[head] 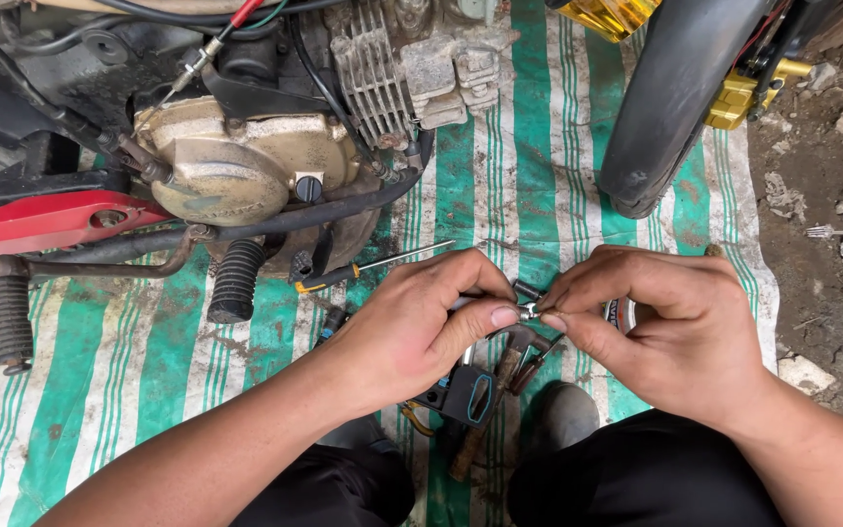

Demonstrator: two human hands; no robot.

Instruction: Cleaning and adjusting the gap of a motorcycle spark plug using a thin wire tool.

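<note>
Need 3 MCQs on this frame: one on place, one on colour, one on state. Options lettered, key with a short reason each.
1. Where does the screwdriver lie?
A. On the striped sheet beside the engine
B. On the bare ground at right
C. On top of the tyre

2. What colour are the sheet's stripes?
A. Blue and yellow
B. Green and white
C. Red and black

3. How is the small metal part held?
A. Lying loose on the sheet
B. In the left hand alone
C. Pinched between the fingertips of the left hand and the right hand

Key: 1 A, it rests on the sheet just under the engine casing. 2 B, green and white bands show throughout. 3 C, both thumbs and forefingers meet on it.
</note>
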